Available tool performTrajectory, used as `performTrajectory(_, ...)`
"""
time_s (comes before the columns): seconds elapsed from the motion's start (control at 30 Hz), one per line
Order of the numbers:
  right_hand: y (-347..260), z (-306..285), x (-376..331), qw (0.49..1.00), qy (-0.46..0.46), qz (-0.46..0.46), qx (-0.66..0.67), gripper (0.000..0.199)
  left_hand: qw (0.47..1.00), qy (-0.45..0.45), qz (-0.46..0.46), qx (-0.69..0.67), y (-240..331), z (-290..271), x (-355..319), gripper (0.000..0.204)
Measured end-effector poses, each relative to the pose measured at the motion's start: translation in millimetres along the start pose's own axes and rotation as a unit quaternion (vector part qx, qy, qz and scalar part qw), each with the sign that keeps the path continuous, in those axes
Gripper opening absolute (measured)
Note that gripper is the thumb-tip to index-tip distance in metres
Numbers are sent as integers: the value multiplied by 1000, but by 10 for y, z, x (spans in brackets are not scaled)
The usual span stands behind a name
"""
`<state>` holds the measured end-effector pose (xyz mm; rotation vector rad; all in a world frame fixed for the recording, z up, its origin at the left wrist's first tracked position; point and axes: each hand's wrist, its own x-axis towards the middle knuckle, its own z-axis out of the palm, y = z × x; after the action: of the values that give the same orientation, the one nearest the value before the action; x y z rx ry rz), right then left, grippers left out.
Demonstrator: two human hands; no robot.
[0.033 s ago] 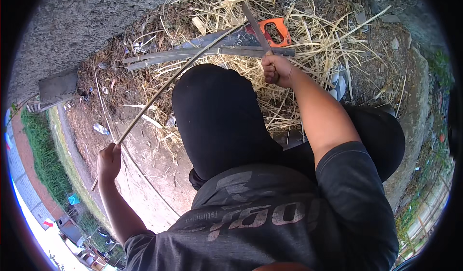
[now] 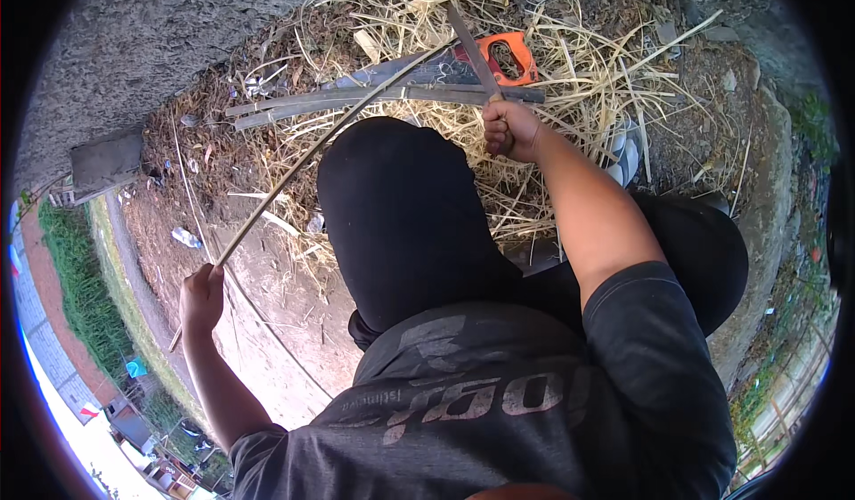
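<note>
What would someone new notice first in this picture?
Most striking is the long thin bamboo strip running diagonally from the left hand at lower left up to the straw pile at the top. The right hand grips a blade beside it, with an orange-handled saw lying on the straw just behind.

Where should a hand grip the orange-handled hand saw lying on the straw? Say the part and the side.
Grip the orange-handled hand saw by its orange loop handle, coming from above: the handle lies flat on the straw pile with its opening exposed, while grey split strips cover the blade.
</note>
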<state>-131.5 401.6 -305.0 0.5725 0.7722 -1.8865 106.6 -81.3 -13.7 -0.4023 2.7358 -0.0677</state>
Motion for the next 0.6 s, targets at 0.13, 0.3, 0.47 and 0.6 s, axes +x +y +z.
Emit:
performTrajectory(0.13, 86, -44, -51, 996, -88, 26, 3, 24, 1000, -16, -8, -20, 68, -15, 22, 45)
performTrajectory(0.3, -100, 22, -207, 993, -97, 29, -60, 19, 1000, -6, -7, -27, -37, 40, 24, 45)
performTrajectory(0.47, 24, -31, -149, 996, -74, 39, -12, 19, 999, -12, -19, -28, 41, 56, 32, 45)
performTrajectory(0.6, 11, 162, -160, 976, -137, 111, -126, 23, 1000, -1, -7, -25, -28, 140, -2, 45)
